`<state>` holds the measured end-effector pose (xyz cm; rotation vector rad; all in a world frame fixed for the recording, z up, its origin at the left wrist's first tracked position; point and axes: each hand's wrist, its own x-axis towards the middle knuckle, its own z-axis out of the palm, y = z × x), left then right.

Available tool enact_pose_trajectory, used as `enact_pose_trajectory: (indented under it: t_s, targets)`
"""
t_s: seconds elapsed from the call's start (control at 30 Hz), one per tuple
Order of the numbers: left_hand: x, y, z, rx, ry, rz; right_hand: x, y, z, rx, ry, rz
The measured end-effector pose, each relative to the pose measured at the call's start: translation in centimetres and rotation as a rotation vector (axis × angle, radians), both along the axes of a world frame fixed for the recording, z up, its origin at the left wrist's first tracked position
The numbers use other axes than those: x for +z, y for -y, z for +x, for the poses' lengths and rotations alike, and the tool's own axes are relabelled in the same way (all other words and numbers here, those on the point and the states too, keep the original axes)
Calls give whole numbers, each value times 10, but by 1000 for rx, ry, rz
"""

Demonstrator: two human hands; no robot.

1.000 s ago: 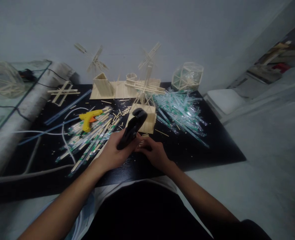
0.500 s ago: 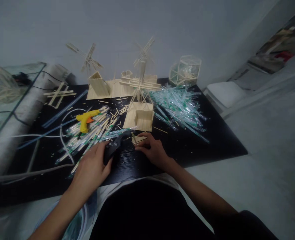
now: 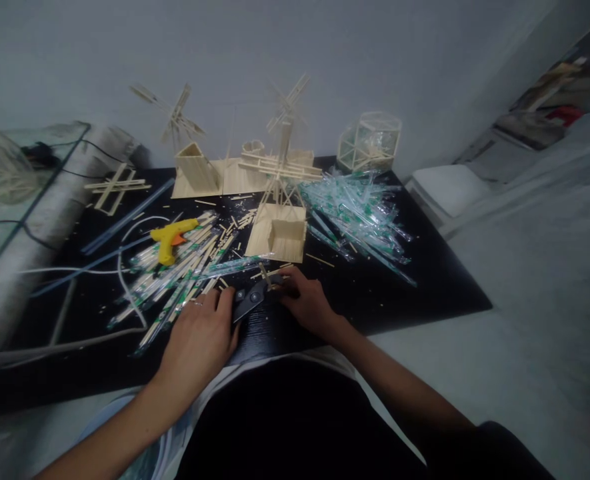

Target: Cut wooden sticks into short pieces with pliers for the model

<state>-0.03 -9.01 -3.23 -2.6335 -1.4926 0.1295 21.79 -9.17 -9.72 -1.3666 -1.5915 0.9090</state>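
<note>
My left hand (image 3: 199, 330) is closed around the handles of dark pruning shears (image 3: 249, 301), whose curved jaw points right. The jaw reaches the short wooden sticks (image 3: 263, 272) at the table's front; whether it is closed on one cannot be made out. My right hand (image 3: 307, 301) pinches these sticks from the right, its fingertips close to the jaw. Just beyond them stands a windmill model made of sticks (image 3: 287, 241), its base and small box nearest my hands.
Left of centre, a yellow glue gun (image 3: 167, 241) lies on wrapped chopsticks (image 3: 185, 280). More wrapped chopsticks (image 3: 359, 210) are heaped right. At the back stand other stick models (image 3: 199, 175) and a frame of sticks (image 3: 369, 143). A white cable (image 3: 125, 287) crosses the left side.
My left hand has turned and brought the shears right, so their jaw now meets the sticks at my right hand. The right hand has barely moved.
</note>
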Motion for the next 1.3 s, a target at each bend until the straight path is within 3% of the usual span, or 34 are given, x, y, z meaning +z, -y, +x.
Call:
enact_pose_trajectory:
  t_s: [0.8, 1.1, 1.3]
  targets:
    - [9, 2, 15, 120, -204, -173, -3, 1, 0, -18, 48, 12]
    - [8, 2, 14, 141, -187, -233, -2, 1, -1, -21, 50, 2]
    - [1, -2, 5, 122, -102, -155, 1, 4, 2, 6, 15, 12]
